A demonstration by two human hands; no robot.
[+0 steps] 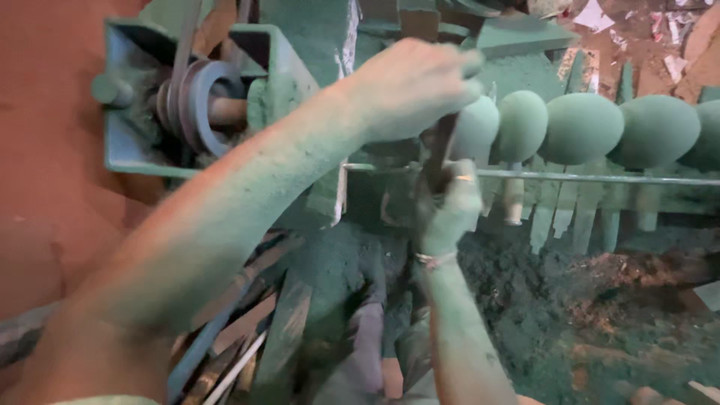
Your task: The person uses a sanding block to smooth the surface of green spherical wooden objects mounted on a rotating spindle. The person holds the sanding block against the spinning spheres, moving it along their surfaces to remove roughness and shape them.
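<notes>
I have my dust-coated left hand (pixel 411 88) curled over a dark, narrow turning tool (pixel 439 150), my right hand (pixel 448 210) gripping it from below, its tip against the green, bulbous turned wooden spindle (pixel 577 127) on the green lathe (pixel 247 82). Shaping is under way; steady pressure matters next. No containers are visible.

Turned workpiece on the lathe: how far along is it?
Done: the green workpiece already shows several rounded bulbs. In hand: left hand and right hand grip a dark tool against the bulb nearest the pulley. Remaining work cannot be judged; the piece runs past the frame.
</notes>
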